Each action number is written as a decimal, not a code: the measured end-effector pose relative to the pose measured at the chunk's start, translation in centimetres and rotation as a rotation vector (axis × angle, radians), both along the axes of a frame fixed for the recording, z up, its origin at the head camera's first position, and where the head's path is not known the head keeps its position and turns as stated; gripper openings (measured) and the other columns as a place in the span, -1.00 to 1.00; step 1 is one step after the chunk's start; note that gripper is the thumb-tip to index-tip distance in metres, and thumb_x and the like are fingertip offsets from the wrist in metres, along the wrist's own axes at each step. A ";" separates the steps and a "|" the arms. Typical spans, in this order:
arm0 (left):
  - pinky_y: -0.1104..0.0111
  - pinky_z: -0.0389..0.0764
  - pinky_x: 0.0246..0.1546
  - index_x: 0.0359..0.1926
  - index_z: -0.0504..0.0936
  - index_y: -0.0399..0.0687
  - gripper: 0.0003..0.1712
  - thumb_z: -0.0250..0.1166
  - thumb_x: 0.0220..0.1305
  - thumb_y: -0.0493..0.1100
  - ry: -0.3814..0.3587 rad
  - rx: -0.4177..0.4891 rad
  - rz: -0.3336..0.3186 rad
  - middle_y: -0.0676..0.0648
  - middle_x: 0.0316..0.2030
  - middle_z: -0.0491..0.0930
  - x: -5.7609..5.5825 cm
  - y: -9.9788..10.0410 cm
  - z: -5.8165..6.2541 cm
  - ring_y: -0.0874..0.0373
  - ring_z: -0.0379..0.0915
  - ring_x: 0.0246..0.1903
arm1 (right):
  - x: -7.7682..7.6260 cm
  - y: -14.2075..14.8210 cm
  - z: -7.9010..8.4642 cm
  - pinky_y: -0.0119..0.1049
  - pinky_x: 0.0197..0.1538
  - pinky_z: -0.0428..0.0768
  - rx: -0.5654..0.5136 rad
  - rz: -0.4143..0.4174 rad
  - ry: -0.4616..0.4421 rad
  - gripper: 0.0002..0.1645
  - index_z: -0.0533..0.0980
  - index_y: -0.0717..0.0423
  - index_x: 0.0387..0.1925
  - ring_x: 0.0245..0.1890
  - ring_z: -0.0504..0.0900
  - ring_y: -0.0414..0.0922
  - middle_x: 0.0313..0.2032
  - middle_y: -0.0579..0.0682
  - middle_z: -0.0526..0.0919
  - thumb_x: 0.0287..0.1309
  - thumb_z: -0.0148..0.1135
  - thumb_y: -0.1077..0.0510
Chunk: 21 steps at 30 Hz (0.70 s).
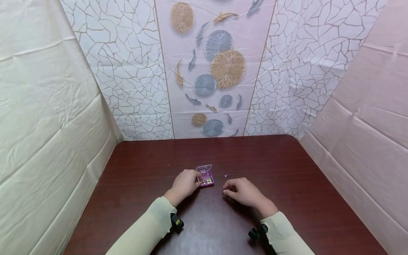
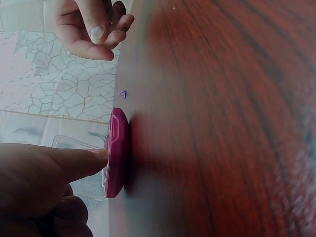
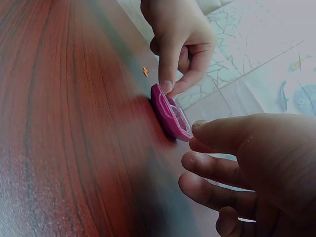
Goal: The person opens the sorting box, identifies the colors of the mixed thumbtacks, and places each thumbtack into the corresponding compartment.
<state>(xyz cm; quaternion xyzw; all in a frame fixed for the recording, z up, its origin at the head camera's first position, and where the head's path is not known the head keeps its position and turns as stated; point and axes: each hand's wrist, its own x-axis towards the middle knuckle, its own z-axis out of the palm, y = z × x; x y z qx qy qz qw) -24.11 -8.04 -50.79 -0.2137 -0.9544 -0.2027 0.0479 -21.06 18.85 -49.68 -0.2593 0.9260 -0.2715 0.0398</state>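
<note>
A small magenta plastic case (image 1: 211, 183) lies on the table with its clear lid (image 1: 204, 167) raised at the back. Tiny yellow-green and pale pieces (image 1: 209, 181) sit in its front compartments. My left hand (image 1: 186, 182) is at the case's left side, thumb and forefinger gripping its rim; the fingertips partly cover the left compartments. To the right of the case, my right hand (image 1: 244, 192) hovers low over the table, fingers loosely bent and holding nothing. Just beyond it lies a tiny purple piece (image 1: 226, 175), which looks V-shaped in the left wrist view.
The dark red wooden table (image 1: 143, 159) has rounded far corners. A small orange piece (image 3: 145, 72) rests on it near the left hand in the right wrist view. Patterned cloth (image 1: 210, 106) hangs behind, with plain cloth at both sides.
</note>
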 end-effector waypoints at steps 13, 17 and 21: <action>0.14 0.65 -0.20 -0.18 0.76 0.18 -0.82 0.40 0.18 0.01 0.015 0.021 0.043 0.12 -0.20 0.75 0.8 -2.0 0.9 0.19 0.57 -0.25 | -1.5 0.9 -0.4 -0.26 -0.37 0.59 0.067 -0.105 0.049 -0.93 0.67 -0.30 -0.34 -0.52 0.52 -0.38 -0.47 -0.38 0.64 0.18 0.33 -0.10; 0.11 0.65 -0.18 -0.17 0.75 0.16 -0.80 0.41 0.17 0.01 -0.005 0.031 0.064 0.09 -0.19 0.75 1.9 -3.5 1.5 0.16 0.58 -0.23 | -2.4 1.4 0.2 -0.21 -0.33 0.61 0.114 -0.158 0.092 -0.96 0.67 -0.29 -0.38 -0.50 0.52 -0.35 -0.46 -0.34 0.65 0.15 0.35 -0.08; 0.13 0.64 -0.21 -0.15 0.74 0.17 -0.78 0.41 0.16 0.01 -0.047 0.024 0.085 0.08 -0.19 0.75 3.2 -4.7 1.9 0.18 0.56 -0.26 | -3.4 1.7 0.6 -0.11 -0.29 0.65 0.187 -0.156 0.180 -0.94 0.68 -0.22 -0.36 -0.42 0.56 -0.28 -0.39 -0.26 0.67 0.12 0.37 -0.04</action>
